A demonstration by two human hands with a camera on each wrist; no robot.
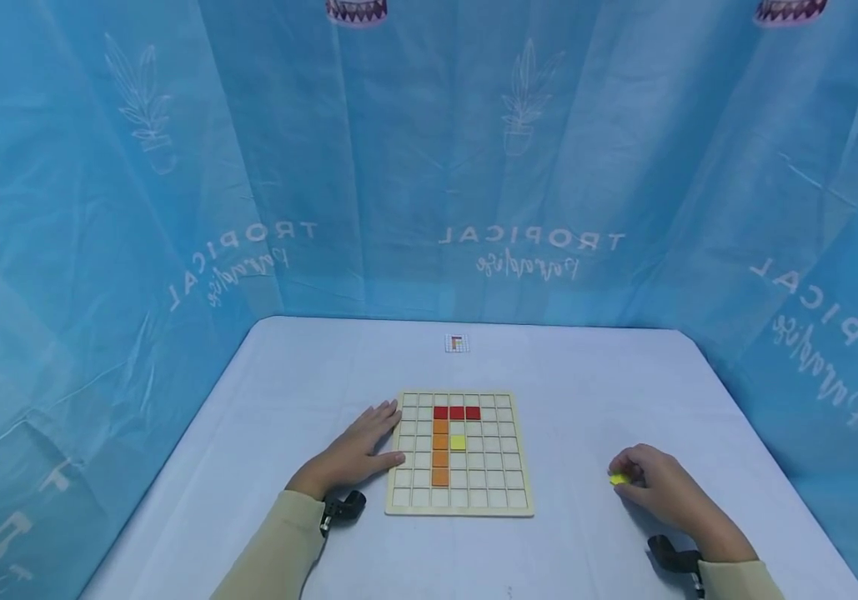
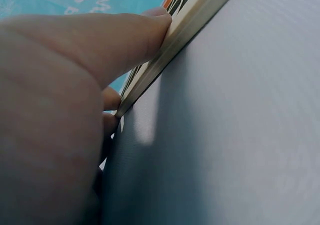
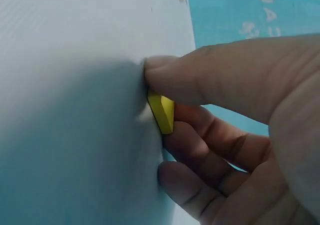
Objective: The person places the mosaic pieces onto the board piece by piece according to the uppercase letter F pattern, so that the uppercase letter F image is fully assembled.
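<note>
A wooden grid board [image 1: 489,498] lies on the white table, with a row of red tiles [image 1: 457,413], a column of orange tiles [image 1: 439,450] and one yellow tile [image 1: 458,442] in its squares. Along the board's left edge rests my left hand [image 1: 353,450], fingers extended; in the left wrist view its thumb [image 2: 145,32] touches the board's rim. Off to the right of the board, my right hand [image 1: 657,487] pinches another yellow tile [image 3: 161,112] between thumb and fingers, tilted and low at the tabletop.
A small printed card [image 1: 457,343] with a coloured grid pattern lies behind the board, near the table's far edge. Blue printed curtains [image 1: 413,183] surround the white table [image 1: 571,367] at the back and sides. Each wrist wears a black camera.
</note>
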